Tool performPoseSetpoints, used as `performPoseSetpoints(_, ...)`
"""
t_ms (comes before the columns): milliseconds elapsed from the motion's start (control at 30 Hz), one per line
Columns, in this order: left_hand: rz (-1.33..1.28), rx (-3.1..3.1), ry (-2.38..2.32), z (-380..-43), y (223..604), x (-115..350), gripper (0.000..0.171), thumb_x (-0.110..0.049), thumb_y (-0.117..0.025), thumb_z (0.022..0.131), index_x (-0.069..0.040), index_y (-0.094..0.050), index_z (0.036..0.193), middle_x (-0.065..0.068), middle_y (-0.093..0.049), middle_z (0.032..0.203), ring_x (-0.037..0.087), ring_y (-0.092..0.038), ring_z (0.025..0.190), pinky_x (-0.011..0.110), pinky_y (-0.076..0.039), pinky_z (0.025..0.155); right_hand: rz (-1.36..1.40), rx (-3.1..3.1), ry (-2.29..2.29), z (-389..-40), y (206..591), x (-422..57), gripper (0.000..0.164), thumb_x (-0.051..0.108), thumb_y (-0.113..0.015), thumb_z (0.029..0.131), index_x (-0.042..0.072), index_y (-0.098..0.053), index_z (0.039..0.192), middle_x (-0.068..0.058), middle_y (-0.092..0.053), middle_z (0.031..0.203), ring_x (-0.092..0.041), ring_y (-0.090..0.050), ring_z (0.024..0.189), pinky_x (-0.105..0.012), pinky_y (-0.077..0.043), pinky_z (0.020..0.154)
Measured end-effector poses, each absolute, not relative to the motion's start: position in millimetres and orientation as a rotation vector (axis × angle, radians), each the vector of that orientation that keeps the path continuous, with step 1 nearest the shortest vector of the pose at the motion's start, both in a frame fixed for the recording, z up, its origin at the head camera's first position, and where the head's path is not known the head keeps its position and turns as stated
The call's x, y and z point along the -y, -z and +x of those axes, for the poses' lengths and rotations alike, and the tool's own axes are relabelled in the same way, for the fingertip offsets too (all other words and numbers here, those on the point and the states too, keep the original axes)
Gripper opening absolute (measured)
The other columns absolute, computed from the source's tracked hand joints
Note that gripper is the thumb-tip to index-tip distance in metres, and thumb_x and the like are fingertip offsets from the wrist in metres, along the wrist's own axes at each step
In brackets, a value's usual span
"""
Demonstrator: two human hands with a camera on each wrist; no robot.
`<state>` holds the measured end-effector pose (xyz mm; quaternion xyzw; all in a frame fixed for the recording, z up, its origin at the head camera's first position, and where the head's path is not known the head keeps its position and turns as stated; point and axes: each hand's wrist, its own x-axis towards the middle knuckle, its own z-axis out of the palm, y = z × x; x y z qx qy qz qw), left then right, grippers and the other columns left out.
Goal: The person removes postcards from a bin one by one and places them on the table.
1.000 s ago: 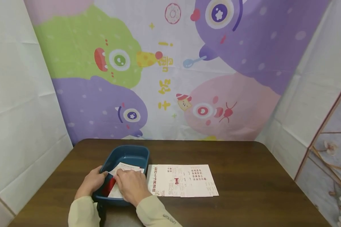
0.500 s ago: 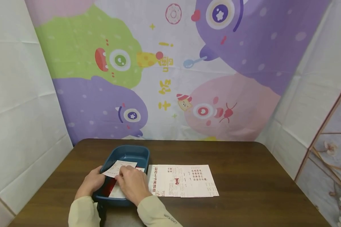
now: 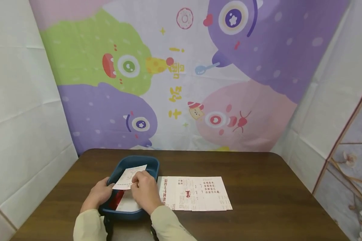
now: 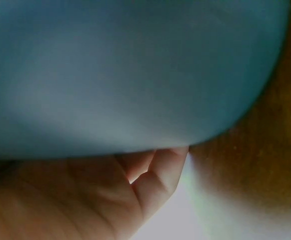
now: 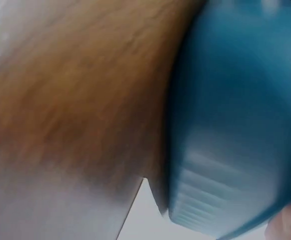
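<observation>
A blue plastic bin (image 3: 134, 160) stands on the left part of the table. My left hand (image 3: 97, 194) grips its left wall, the thumb at the rim; in the left wrist view, bent fingers (image 4: 160, 177) lie against the bin's outer side. Over the bin, my right hand (image 3: 146, 193) pinches a white printed card (image 3: 129, 178) by its right side. The card's left corner reaches the left thumb. Below it inside the bin lie another white card (image 3: 127, 203) and something red and glossy (image 3: 117, 199). Only a bit of the right hand shows in the right wrist view.
Right of the bin, a row of overlapping white printed cards (image 3: 199, 194) lies on the dark wooden table (image 3: 259, 201). A cartoon-printed cloth (image 3: 181, 134) hangs behind the table, with pale panels at both sides.
The right hand has lifted the card from among the bin's contents and shifted slightly right. The card now tilts upward at its far end. The left hand stays at the bin's wall.
</observation>
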<state>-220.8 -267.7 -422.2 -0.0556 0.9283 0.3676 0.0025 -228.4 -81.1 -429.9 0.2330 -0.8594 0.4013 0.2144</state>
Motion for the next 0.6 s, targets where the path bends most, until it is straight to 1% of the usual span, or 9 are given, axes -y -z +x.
performPoseSetpoints(67,-0.175,-2.9,-1.153,-221.2,422.6,267.6,0.037,-0.016,-0.043,0.099,0.01,-0.05,0.125,0.037,-0.057,0.118,0.049,-0.053,0.103,0.068,-0.043,0.09,0.638,2.406,-1.188,-230.0,429.4,78.8,0.012,0.003,-0.066,0.079,0.012,-0.066,0.087,0.001,-0.059,0.089,-0.01,-0.054,0.078,-0.02,-0.049,0.07)
performPoseSetpoints(133,-0.181,-2.882,-1.163,-222.5,421.7,268.0,0.038,-0.017,-0.042,0.1,0.01,-0.049,0.126,0.037,-0.055,0.12,0.05,-0.052,0.105,0.069,-0.042,0.091,0.644,2.435,-1.213,-231.2,427.1,76.9,0.021,0.002,-0.067,0.076,0.012,-0.065,0.095,-0.003,-0.059,0.103,-0.013,-0.057,0.087,-0.023,-0.051,0.076)
performPoseSetpoints(200,-0.193,-2.871,-1.166,-223.9,419.2,268.2,0.04,-0.018,-0.041,0.101,0.01,-0.047,0.128,0.038,-0.054,0.121,0.05,-0.052,0.105,0.069,-0.042,0.091,0.66,2.467,-1.198,-232.3,424.5,75.8,0.031,0.001,-0.067,0.074,0.012,-0.064,0.103,-0.007,-0.056,0.12,-0.019,-0.059,0.098,-0.027,-0.052,0.082)
performPoseSetpoints(267,-0.199,-2.868,-1.163,-225.1,416.9,268.4,0.041,-0.018,-0.04,0.101,0.011,-0.046,0.129,0.039,-0.052,0.123,0.05,-0.051,0.105,0.07,-0.042,0.092,0.688,2.505,-1.144,-232.9,421.9,75.5,0.035,0.001,-0.068,0.074,0.012,-0.064,0.107,-0.009,-0.054,0.127,-0.021,-0.059,0.105,-0.03,-0.052,0.088)
performPoseSetpoints(333,-0.207,-2.86,-1.159,-225.2,416.0,268.5,0.043,-0.02,-0.04,0.101,0.011,-0.043,0.131,0.04,-0.051,0.125,0.051,-0.05,0.106,0.07,-0.041,0.092,0.718,2.549,-1.078,-232.4,420.4,75.8,0.036,0.003,-0.069,0.075,0.013,-0.065,0.11,-0.008,-0.058,0.123,-0.019,-0.059,0.102,-0.03,-0.052,0.089)
performPoseSetpoints(467,-0.228,-2.824,-1.169,-222.7,420.6,266.9,0.045,-0.02,-0.04,0.102,0.012,-0.041,0.133,0.041,-0.048,0.128,0.053,-0.049,0.109,0.072,-0.039,0.095,0.755,2.645,-0.997,-228.2,422.2,76.0,0.037,0.011,-0.074,0.076,0.015,-0.068,0.113,0.001,-0.064,0.104,-0.01,-0.057,0.088,-0.027,-0.052,0.083)
performPoseSetpoints(533,-0.228,-2.815,-1.181,-221.6,423.6,265.9,0.044,-0.02,-0.04,0.102,0.011,-0.042,0.133,0.041,-0.049,0.128,0.053,-0.05,0.11,0.073,-0.039,0.094,0.769,2.653,-0.993,-226.4,423.5,75.0,0.039,0.014,-0.074,0.076,0.015,-0.069,0.114,0.003,-0.065,0.104,-0.008,-0.056,0.087,-0.026,-0.053,0.081)
performPoseSetpoints(600,-0.218,-2.825,-1.185,-221.3,425.3,265.5,0.042,-0.019,-0.041,0.101,0.011,-0.045,0.131,0.04,-0.052,0.125,0.051,-0.052,0.107,0.071,-0.041,0.093,0.781,2.618,-1.054,-226.5,423.8,73.2,0.033,0.015,-0.073,0.079,0.014,-0.071,0.112,0.002,-0.067,0.101,-0.008,-0.058,0.085,-0.025,-0.053,0.077)
